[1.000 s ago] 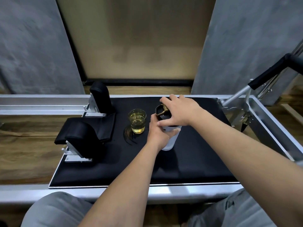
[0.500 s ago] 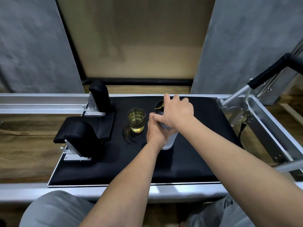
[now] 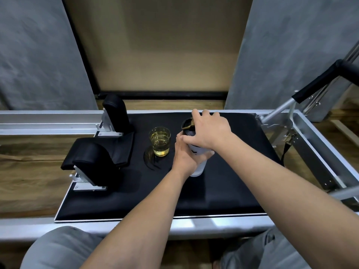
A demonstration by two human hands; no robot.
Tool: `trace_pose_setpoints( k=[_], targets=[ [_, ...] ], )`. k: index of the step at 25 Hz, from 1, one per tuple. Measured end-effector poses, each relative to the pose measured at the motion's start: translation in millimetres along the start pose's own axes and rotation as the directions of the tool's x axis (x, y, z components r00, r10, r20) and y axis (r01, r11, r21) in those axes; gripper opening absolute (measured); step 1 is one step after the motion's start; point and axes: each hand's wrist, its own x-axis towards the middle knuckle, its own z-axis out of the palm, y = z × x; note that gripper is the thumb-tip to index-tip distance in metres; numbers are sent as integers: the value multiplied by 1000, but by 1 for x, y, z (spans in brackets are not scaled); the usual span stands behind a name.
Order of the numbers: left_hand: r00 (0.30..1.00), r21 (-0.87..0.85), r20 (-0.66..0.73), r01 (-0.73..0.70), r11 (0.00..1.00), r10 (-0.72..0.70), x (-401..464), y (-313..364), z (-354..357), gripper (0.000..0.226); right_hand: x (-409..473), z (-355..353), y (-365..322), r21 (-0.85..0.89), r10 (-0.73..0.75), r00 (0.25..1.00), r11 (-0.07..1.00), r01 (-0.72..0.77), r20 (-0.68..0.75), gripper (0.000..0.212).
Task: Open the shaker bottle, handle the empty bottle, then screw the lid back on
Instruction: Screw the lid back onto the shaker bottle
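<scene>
A frosted white shaker bottle (image 3: 199,167) stands upright on the black padded carriage (image 3: 223,187). My left hand (image 3: 184,156) grips its body from the near left side. Its black lid (image 3: 187,129) with a gold-coloured flip cap sits on top, and my right hand (image 3: 207,132) is curled over the lid from above, covering most of it. Whether the lid is fully seated on the bottle is hidden by my fingers.
A clear glass (image 3: 159,141) of yellow liquid stands just left of the bottle. Two black shoulder rests (image 3: 116,113) (image 3: 91,164) stand at the carriage's left. Silver frame rails (image 3: 318,148) and a padded bar (image 3: 320,80) rise on the right.
My right hand has shifted on the lid, with its fingers reaching a little further to the far side. The left hand and the bottle stay where they were.
</scene>
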Motion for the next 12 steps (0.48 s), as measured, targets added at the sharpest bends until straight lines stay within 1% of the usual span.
trace_pose_setpoints(
  k=[2,4,7,8,9,10,11,12],
  targets=[
    [997,-63,71,-13,998,17,2,-8,-4,99,1,-2,12,20,-98,995,995,98,3,96],
    [997,-74,81,12,997,-6,2,-5,-3,89,-1,-2,19,22,-131,991,991,131,5,101],
    [998,-210,43,43,977,-35,1,1,3,70,-3,1,13,15,-64,998,998,65,-9,90],
    [998,-293,36,61,954,-52,-2,5,5,66,-3,1,9,13,-42,999,999,42,-10,87],
    [992,-454,39,122,883,-117,-4,9,6,60,-3,2,6,11,-27,1000,1000,27,-10,86],
    [974,-648,60,204,734,-219,-5,15,7,51,-3,3,4,12,-15,1000,1000,15,-10,86],
    [945,-777,128,284,562,-301,-5,19,10,40,-3,3,2,17,-6,1000,1000,6,-9,86],
    [921,-831,163,322,454,-354,-5,21,11,31,-3,3,1,24,1,1000,1000,-1,-7,86]
  ],
)
